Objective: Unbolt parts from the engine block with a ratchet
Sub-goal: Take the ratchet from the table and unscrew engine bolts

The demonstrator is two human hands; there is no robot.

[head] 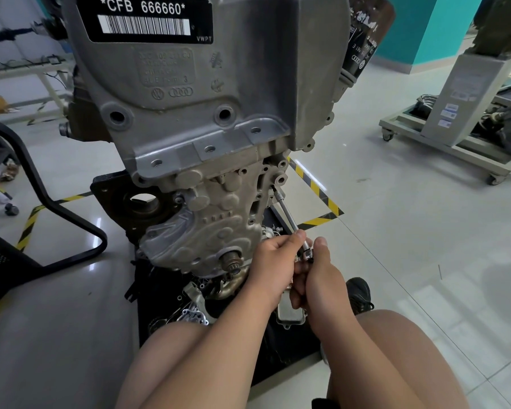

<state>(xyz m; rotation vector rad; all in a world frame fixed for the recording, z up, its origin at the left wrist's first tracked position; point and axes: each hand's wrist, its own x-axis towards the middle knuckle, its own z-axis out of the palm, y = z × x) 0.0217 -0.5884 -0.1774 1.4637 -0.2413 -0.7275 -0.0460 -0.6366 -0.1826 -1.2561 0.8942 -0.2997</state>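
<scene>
A grey engine block stands upright in front of me, with a black label reading CFB 666660 at the top. A slim metal extension bar runs from a bolt hole on the block's lower right edge down to the ratchet head between my hands. My left hand pinches the lower end of the bar with thumb and fingers. My right hand grips the ratchet handle, which is mostly hidden inside the fist.
Loose removed parts lie on the black base below the block. A black chair frame stands to the left, and a wheeled stand at the right. Yellow-black tape marks the glossy floor. My knees are at the bottom.
</scene>
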